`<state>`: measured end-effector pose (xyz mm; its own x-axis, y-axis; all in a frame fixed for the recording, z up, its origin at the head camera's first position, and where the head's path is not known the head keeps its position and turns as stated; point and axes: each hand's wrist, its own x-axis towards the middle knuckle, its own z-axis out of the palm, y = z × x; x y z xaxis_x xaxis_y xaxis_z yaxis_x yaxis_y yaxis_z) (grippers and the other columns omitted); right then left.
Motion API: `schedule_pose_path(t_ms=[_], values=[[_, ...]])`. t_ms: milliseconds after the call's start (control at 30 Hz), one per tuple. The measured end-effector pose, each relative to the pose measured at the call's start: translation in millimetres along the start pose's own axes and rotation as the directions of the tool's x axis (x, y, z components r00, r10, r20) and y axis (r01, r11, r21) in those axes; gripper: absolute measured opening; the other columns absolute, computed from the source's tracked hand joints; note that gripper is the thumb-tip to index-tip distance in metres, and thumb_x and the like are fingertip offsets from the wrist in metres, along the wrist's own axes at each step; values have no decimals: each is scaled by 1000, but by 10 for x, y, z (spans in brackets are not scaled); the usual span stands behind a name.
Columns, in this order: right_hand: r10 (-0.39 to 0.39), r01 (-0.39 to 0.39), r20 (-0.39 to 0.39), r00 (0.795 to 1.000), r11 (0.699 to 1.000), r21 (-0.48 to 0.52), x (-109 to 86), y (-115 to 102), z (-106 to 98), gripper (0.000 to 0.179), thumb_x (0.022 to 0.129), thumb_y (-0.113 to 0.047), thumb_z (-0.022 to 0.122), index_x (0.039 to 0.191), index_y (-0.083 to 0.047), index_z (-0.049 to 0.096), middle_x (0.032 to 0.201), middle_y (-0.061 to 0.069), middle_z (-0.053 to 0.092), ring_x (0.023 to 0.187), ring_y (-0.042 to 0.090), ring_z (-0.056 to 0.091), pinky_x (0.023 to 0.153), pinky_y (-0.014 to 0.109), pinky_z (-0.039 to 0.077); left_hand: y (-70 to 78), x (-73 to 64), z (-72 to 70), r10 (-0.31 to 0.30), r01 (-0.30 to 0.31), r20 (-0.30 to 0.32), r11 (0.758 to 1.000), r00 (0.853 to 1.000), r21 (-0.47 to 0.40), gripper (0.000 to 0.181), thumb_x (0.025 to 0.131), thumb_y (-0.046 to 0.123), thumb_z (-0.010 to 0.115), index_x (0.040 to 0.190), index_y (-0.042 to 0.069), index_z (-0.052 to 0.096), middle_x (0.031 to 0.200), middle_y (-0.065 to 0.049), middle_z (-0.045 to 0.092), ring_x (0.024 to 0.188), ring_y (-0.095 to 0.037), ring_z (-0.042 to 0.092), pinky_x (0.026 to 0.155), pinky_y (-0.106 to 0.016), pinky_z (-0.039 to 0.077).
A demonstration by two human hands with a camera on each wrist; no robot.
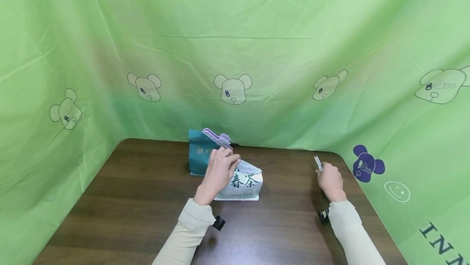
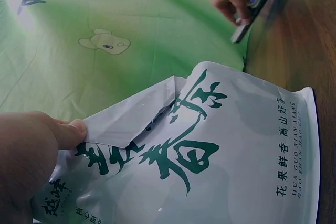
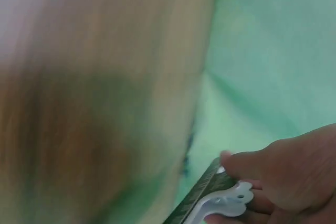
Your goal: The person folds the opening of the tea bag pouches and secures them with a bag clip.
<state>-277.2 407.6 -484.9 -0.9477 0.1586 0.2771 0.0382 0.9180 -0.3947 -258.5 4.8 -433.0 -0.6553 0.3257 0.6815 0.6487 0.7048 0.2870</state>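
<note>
The left hand (image 1: pixel 220 169) pinches the folded-over top corner of a white tea bag (image 1: pixel 244 187), which stands on the table with green lettering on its front. In the left wrist view the thumb presses the fold of the tea bag (image 2: pixel 252 145) near its end. Off to the right, away from the bag, the right hand (image 1: pixel 331 181) grips a long, narrow bag clip (image 1: pixel 318 163). Seen from the right wrist, the bag clip (image 3: pixel 226 203) has a white scalloped end and a dark green length, partly covered by the fingers.
Behind the left hand stands a teal bag (image 1: pixel 198 155), with a purple clip (image 1: pixel 219 138) at its upper edge. The brown wooden table (image 1: pixel 139 199) is bordered by a green curtain (image 1: pixel 235 53) printed with bear heads, close to the right hand.
</note>
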Motion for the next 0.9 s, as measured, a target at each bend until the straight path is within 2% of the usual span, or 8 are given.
schedule_pose_path(t_ms=[100,200,333,467,600,733,833,900], values=[[-73,76,-55,996,995,59,12,-177,-24,30,94,-4,66,119,13,62,93,34,68,76,52,65,65,63,48,-2,4,-4,0,0,3,1000,1000,8,9,94,17,74,99,13,80,86,3,65,83,-17,52,77,-34,37],[-169,178,-90,982,978,112,33,-388,-46,32,95,-3,68,123,11,62,95,31,69,77,46,66,68,61,48,0,7,-13,-2,2,11,1000,1000,9,9,94,16,74,100,12,81,86,3,65,83,-17,52,77,-34,37],[-297,318,-131,946,930,183,52,-667,-36,34,93,-2,71,123,10,63,97,29,70,81,42,67,73,59,51,2,10,-27,-6,5,12,1000,1000,16,9,94,17,75,100,13,81,87,3,66,84,-17,53,77,-34,38],[-372,399,-149,916,881,254,49,-877,-2,36,89,-1,75,121,11,62,96,27,72,81,37,69,71,53,55,-3,8,-35,-7,7,16,1000,1000,9,10,94,17,74,100,12,81,86,2,65,84,-17,53,77,-34,38],[-423,428,-97,901,828,362,35,-1023,45,36,87,1,77,120,8,65,97,25,74,82,31,73,69,39,59,-9,12,-31,-5,5,21,1000,1000,8,10,94,17,74,100,12,81,86,2,65,83,-17,52,77,-34,38],[-468,430,-41,883,771,470,-10,-1164,87,33,88,0,76,121,3,69,94,17,74,75,19,71,62,25,56,-11,13,-22,0,0,21,1000,1000,18,10,94,17,74,101,13,81,86,3,65,84,-16,52,78,-34,38],[-509,438,-15,861,725,532,-57,-1269,114,32,90,-1,75,122,3,70,89,13,73,68,11,64,57,23,52,-11,0,-18,1,-2,21,1000,1000,23,9,94,17,75,100,15,81,85,4,65,83,-16,53,78,-33,38],[-531,442,-2,847,703,557,-86,-1331,131,33,90,-1,75,122,4,70,92,13,74,70,8,63,60,22,53,-11,-10,-17,4,-4,19,1000,1000,19,9,94,16,75,99,14,81,85,4,65,82,-16,53,77,-33,38]])
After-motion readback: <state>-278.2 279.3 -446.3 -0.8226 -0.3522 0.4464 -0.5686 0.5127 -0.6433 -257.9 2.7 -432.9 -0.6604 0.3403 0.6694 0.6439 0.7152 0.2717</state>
